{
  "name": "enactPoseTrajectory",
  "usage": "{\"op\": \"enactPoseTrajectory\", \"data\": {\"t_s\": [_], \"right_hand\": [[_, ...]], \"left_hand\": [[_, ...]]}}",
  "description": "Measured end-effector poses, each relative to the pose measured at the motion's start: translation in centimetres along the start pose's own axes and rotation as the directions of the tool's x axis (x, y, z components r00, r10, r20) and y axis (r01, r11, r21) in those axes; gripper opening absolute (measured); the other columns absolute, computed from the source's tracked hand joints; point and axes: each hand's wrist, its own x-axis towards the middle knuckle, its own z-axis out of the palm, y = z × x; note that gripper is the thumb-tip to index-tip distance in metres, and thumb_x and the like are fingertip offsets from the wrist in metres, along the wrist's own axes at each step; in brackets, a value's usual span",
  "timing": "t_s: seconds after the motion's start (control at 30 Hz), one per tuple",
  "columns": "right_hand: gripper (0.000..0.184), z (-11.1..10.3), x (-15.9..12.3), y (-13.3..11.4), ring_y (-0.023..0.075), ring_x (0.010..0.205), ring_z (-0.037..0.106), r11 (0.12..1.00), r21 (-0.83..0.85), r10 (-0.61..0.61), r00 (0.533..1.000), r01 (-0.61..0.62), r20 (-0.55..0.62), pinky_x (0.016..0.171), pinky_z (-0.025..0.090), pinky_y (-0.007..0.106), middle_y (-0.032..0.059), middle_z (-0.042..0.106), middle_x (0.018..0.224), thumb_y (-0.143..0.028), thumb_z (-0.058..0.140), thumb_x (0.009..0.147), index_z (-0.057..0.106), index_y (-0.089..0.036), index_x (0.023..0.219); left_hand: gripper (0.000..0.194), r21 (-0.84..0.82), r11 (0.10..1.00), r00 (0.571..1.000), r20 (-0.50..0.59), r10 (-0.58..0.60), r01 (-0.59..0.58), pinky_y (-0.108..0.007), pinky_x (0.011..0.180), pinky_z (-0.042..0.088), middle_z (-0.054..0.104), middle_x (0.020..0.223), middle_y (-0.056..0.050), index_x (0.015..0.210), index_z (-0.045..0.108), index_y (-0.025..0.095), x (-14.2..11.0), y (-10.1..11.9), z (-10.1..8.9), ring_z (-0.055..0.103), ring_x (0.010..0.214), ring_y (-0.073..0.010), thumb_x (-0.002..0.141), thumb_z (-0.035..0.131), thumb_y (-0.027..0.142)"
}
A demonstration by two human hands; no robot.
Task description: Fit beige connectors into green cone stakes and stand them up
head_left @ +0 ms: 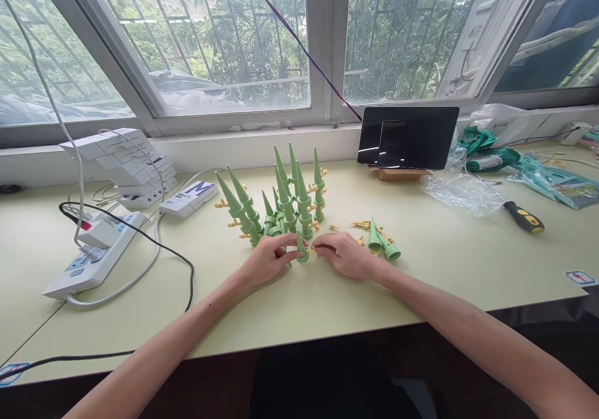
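Fingers of my left hand (271, 258) are closed on a green plastic spike (302, 248), which points upward just above or on the table. My right hand (346, 254) pinches a small yellow valve (313, 250) at the spike's right side; whether it is fitted in cannot be made out. Behind my hands stand several green spikes (305, 200) with yellow valves sticking out of their sides. To the right of my right hand lie loose green cones (386, 246) and a scatter of yellow valves (367, 225).
On the left are a power strip (105, 263) with cables, a stack of white boxes (135, 169) and one flat box (191, 199). Dark screens (416, 138) lean at the back. A screwdriver (524, 216), clear plastic wrap (461, 195) and green packaged items (556, 180) lie right.
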Motion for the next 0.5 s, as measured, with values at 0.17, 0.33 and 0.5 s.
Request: {"op": "enactPoseTrajectory", "data": {"t_s": [0.17, 0.33, 0.5], "right_hand": [[0.021, 0.11, 0.03, 0.13, 0.0156, 0.076, 0.060, 1.000, 0.006, -0.001, 1.000, 0.001, -0.010, 0.074, 0.046, 0.028, 0.0036, 0.069, 0.083, -0.013, 0.047, 0.095, 0.068, -0.018, 0.096], [0.020, 0.09, -0.05, 0.04, 0.0158, 0.076, 0.060, 1.000, 0.007, 0.002, 1.000, -0.002, -0.018, 0.074, 0.047, 0.028, 0.0035, 0.069, 0.084, -0.015, 0.048, 0.096, 0.068, -0.019, 0.096], [0.020, 0.01, -0.04, -0.15, 0.0157, 0.077, 0.060, 1.000, 0.023, 0.004, 1.000, -0.003, -0.028, 0.074, 0.047, 0.027, 0.0033, 0.069, 0.084, -0.015, 0.049, 0.096, 0.068, -0.018, 0.096]], "left_hand": [[0.020, 0.073, 0.994, 0.994, -0.069, 0.087, -0.082, -0.022, 0.048, 0.030, 0.046, 0.064, 0.002, 0.093, 0.069, 0.018, 0.23, 0.05, -0.07, 0.031, 0.052, -0.0087, 0.091, 0.058, 0.035], [0.019, 0.080, 0.994, 0.995, -0.064, 0.082, -0.077, -0.023, 0.049, 0.032, 0.046, 0.071, 0.000, 0.083, 0.067, 0.018, 0.30, 0.11, -0.13, 0.034, 0.056, -0.0102, 0.090, 0.059, 0.033], [0.017, 0.082, 0.994, 0.996, -0.056, 0.072, -0.067, -0.023, 0.050, 0.031, 0.045, 0.070, 0.000, 0.083, 0.066, 0.017, 0.27, 0.08, -0.11, 0.035, 0.057, -0.0105, 0.090, 0.059, 0.031]]}}
